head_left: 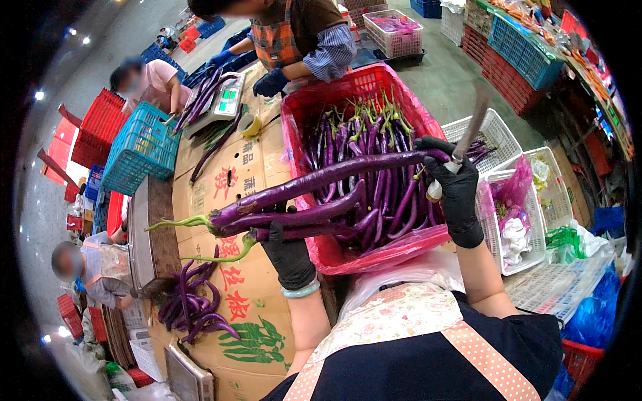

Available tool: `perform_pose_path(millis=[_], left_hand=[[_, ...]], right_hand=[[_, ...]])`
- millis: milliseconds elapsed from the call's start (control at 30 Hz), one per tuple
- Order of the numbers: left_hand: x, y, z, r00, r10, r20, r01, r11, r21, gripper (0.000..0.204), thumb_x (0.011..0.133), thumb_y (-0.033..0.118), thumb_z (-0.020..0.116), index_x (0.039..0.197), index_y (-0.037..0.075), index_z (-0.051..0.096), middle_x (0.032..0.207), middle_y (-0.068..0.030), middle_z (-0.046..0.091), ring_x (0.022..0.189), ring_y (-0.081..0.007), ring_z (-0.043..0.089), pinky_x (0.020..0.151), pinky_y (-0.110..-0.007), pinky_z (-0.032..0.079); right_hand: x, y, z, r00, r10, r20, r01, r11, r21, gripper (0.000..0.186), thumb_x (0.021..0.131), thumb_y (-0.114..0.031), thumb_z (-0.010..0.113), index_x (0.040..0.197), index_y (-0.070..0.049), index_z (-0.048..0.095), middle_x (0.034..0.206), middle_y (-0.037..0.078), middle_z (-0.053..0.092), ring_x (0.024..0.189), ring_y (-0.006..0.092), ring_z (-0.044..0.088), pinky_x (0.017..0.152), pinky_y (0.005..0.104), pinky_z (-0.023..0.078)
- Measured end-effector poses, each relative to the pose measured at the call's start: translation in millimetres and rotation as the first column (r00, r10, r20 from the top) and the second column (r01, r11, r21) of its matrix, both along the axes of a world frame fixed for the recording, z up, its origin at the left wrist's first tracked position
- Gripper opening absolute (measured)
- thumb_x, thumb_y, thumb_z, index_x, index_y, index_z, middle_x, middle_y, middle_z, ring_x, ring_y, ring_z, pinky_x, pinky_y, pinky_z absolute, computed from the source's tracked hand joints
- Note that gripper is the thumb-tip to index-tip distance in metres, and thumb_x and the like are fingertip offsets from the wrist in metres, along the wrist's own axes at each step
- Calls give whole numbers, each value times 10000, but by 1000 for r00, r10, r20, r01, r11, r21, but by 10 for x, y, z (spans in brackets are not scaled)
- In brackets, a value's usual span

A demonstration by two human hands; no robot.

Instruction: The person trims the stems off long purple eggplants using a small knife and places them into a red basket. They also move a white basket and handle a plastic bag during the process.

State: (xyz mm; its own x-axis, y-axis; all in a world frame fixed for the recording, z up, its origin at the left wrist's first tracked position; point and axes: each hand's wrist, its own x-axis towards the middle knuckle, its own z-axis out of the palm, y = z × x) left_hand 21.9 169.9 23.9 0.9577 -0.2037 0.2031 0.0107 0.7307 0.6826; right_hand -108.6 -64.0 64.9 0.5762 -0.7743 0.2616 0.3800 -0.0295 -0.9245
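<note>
My black-gloved left hand (284,254) grips several long purple eggplants (301,182) from underneath, their green stems pointing left over the cardboard (234,307). My black-gloved right hand (453,190) holds a knife (471,123), blade upright, and is at the far end of the longest eggplant, which lies against the knife. Just beyond my hands, a red plastic crate (294,113), lined with pink plastic, is full of eggplants with stems upward. A pile of curved eggplants (190,297) lies on the cardboard at my lower left.
Co-workers (294,47), (144,87) and a third person (107,267) stand around the cardboard-covered table. A scale (227,97), yellow tape roll (250,124) and teal crate (134,147) sit at its far end. White crates (495,234) with bags crowd my right; stacked crates (521,60) stand behind.
</note>
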Motion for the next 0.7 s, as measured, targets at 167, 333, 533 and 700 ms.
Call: perform_pose_path(millis=[167,333,533,700], left_hand=[[-117,79,68,993,-118,12,118,972,-201,499,860,170,500,1320,82,328,1296,-144,424,1160,-270,442,929,-417,399],[-44,162,24,994,-110,-4,106,963,-247,520,887,264,481,1350,109,299,1340,-152,377,1203,-286,404,965,-429,379],[-53,177,71,980,-199,31,201,966,-161,612,880,411,462,1373,129,235,1354,-179,334,1212,-297,386,916,-409,433],[-54,183,19,967,-253,29,254,952,-172,604,876,431,457,1352,106,276,1321,-209,366,1178,-325,417,981,-430,365]], right_hand=[[37,108,-116,995,-88,-41,85,994,-72,243,746,65,617,975,-17,627,841,12,634,675,67,545,580,204,423],[-65,-42,-456,982,-19,-187,10,999,-51,212,742,11,649,947,-35,625,800,13,628,670,84,547,608,211,431],[-157,-152,-715,959,166,-230,-149,985,88,208,783,-30,613,987,-1,589,879,48,623,763,122,570,682,248,450],[-169,-57,-652,960,173,-218,-164,985,58,161,791,-50,596,951,-28,594,804,11,598,663,86,529,589,216,414]])
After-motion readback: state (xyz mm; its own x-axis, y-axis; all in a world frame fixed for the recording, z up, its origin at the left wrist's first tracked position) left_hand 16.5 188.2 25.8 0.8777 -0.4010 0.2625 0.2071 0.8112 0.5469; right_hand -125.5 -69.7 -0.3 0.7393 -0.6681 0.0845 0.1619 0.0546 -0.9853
